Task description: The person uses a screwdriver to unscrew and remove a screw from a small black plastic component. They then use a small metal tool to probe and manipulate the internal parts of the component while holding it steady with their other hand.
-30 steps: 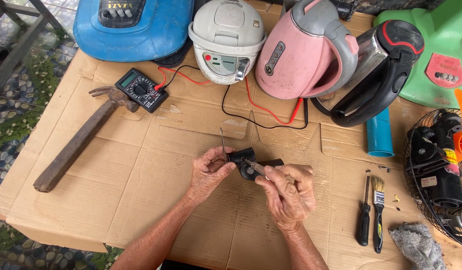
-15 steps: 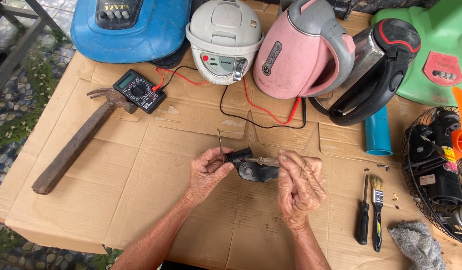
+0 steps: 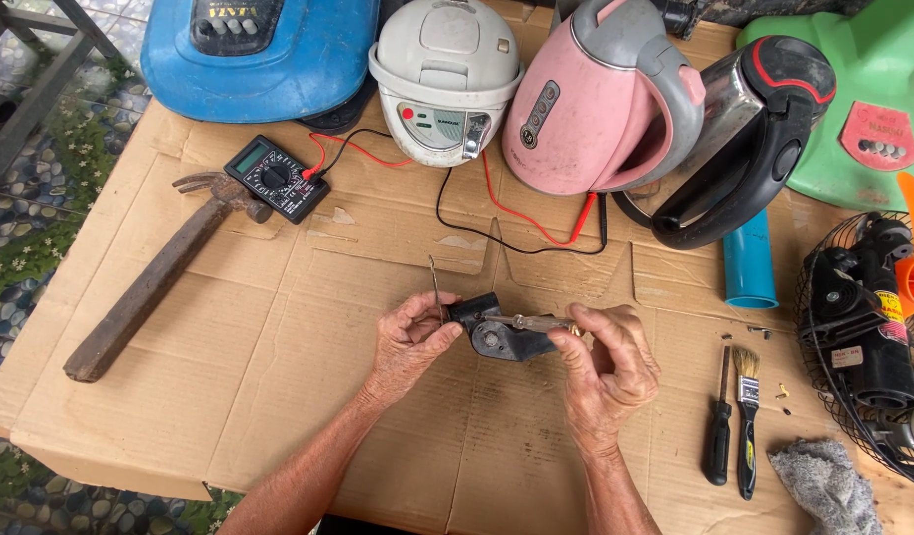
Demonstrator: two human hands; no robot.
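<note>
The left hand [image 3: 409, 342] pinched a small dark part [image 3: 502, 332] above the cardboard [image 3: 279, 396] on the bench, and the right hand [image 3: 606, 367] pinched a thin tool [image 3: 531, 322] against that part. A grey label panel sat on the pink kettle [image 3: 596, 99], a pink round label on the green casing [image 3: 878, 134], and a multimeter [image 3: 277, 178] lay near the hammer [image 3: 150, 287].

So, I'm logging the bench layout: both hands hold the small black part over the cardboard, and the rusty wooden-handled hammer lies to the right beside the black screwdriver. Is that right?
Not quite. The head view shows the rusty wooden-handled hammer lying to the left, beside the black multimeter, not by the black screwdriver. The left hand and right hand do hold the small black part over the cardboard.
</note>
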